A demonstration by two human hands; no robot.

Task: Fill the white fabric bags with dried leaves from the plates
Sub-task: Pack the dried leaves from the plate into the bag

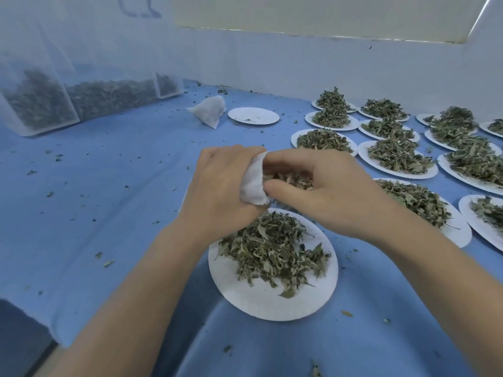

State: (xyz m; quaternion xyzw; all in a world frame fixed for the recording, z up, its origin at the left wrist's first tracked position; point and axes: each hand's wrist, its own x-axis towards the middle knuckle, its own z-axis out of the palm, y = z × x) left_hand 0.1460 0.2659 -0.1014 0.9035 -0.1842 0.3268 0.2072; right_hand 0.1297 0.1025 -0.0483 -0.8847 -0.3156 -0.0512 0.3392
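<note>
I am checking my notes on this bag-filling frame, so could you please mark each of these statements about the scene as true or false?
1. The left hand holds a white fabric bag above the nearest plate. True.
2. The right hand rests flat on the blue cloth. False: it is raised, with its fingers pinching dried leaves at the bag's mouth.
3. The nearest plate is bare. False: a pile of dried leaves still lies on it.
4. A filled white bag lies on the cloth beside an almost empty plate. True.
5. Many plates heaped with leaves stand to the right. True.
</note>
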